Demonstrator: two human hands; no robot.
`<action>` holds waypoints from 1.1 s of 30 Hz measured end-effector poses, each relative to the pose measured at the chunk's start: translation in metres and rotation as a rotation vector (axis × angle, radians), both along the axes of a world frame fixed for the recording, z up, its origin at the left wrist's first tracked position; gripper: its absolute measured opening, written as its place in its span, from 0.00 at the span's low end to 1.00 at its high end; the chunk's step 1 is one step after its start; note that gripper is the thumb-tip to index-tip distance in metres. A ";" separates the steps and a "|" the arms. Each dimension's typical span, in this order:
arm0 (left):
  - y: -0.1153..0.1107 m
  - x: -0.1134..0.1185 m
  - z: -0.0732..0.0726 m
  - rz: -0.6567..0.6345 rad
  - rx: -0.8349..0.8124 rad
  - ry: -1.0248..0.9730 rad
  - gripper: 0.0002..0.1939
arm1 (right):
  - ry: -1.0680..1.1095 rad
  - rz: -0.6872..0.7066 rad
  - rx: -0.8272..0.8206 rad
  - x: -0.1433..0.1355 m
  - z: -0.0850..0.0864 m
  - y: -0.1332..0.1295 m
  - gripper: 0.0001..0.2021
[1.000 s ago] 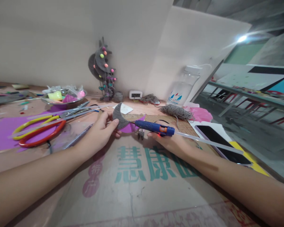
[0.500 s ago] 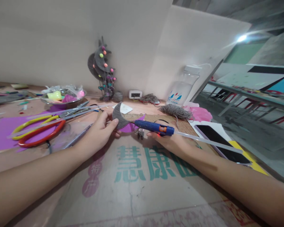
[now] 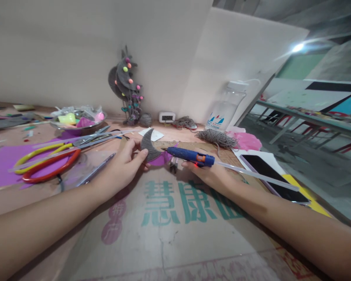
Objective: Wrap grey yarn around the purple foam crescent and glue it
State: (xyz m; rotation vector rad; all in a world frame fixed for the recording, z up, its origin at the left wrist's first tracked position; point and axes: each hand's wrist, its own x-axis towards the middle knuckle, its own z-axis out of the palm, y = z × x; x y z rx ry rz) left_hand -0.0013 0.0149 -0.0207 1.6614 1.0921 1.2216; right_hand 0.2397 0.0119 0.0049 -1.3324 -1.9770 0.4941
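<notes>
My left hand (image 3: 132,157) is closed on a crescent moon (image 3: 149,145) wrapped in grey yarn, thumb on its front face. A piece of purple felt-like sheet (image 3: 160,159) shows behind and below the crescent. In my right hand (image 3: 206,173) is a blue hot glue gun (image 3: 190,155) with a long clear glue stick (image 3: 257,175) out of its back. The gun's nozzle points left, close to the crescent's inner curve; whether it touches, I cannot tell. Both hands are above a printed cardboard sheet (image 3: 169,246).
Left lie red-and-yellow-handled scissors (image 3: 51,166) on purple sheet (image 3: 0,164), beside a metal bowl (image 3: 76,128). A decorated moon hanging (image 3: 124,84) leans on the wall. Farther right are a small clock (image 3: 167,117), grey yarn (image 3: 218,138), a water bottle (image 3: 225,109) and a phone (image 3: 273,177).
The crescent has shifted slightly right and down in my left hand's hold. The nozzle now shows more clearly at its inner edge, and less purple sheet shows above the gun.
</notes>
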 end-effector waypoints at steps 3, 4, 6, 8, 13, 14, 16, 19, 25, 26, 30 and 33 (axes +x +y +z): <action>0.000 0.001 0.002 -0.001 -0.044 -0.046 0.11 | 0.019 -0.040 0.047 0.001 0.012 0.001 0.14; 0.000 0.001 0.003 -0.001 -0.068 -0.065 0.11 | 0.017 -0.040 0.072 0.004 0.017 0.001 0.14; -0.001 0.002 0.005 -0.001 -0.119 -0.091 0.10 | 0.013 -0.040 0.122 0.009 0.028 0.004 0.15; -0.001 0.002 0.006 0.001 -0.145 -0.086 0.10 | 0.023 -0.031 0.134 0.014 0.038 0.009 0.17; 0.001 0.002 0.003 0.005 -0.113 -0.053 0.10 | 0.051 -0.046 0.100 0.010 0.060 0.044 0.18; 0.002 0.002 0.003 0.002 -0.110 -0.059 0.11 | 0.004 -0.090 0.068 0.006 0.061 0.056 0.19; 0.004 0.003 0.002 -0.005 -0.123 -0.086 0.12 | -0.053 -0.152 0.006 -0.003 0.060 0.081 0.19; 0.004 0.004 0.003 0.001 -0.172 -0.136 0.12 | -0.058 -0.121 -0.073 -0.017 0.045 0.119 0.16; 0.003 0.005 0.007 0.003 -0.216 -0.172 0.14 | -0.119 -0.028 -0.139 -0.039 0.005 0.159 0.14; 0.003 0.005 0.007 0.006 -0.220 -0.180 0.14 | -0.141 -0.016 -0.152 -0.041 0.001 0.161 0.14; 0.002 0.006 0.008 0.004 -0.238 -0.211 0.11 | -0.212 0.028 -0.149 -0.035 0.001 0.161 0.14; 0.002 0.005 0.009 0.004 -0.238 -0.216 0.10 | -0.261 0.016 -0.088 -0.020 0.011 0.148 0.17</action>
